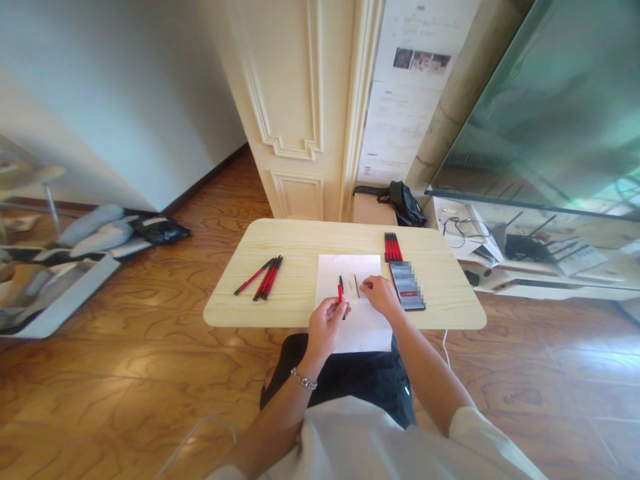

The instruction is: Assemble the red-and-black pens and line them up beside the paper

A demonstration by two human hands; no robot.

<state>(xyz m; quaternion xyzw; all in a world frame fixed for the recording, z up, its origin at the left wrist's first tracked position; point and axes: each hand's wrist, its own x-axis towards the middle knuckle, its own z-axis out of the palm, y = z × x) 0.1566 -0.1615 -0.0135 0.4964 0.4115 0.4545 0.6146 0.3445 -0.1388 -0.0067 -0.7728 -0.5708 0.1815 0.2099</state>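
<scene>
My left hand (326,325) holds a red and black pen (341,289) upright over a white sheet of paper (367,327) at the near edge of a small wooden table (295,240). My right hand (380,293) rests on the sheet with fingers pinched near a thin dark refill (357,285) lying on the paper. Whether it grips anything I cannot tell. A loose bunch of red and black pens (265,278) lies left of the sheet. A neat row of red pens (393,247) sits behind a phone (407,285) to the right.
A black bag (403,200) lies on the floor behind the table by a cream panelled door. A low shelf with a router and cables (520,248) stands at right. Bags and a metal case (60,280) lie at left on the wooden floor.
</scene>
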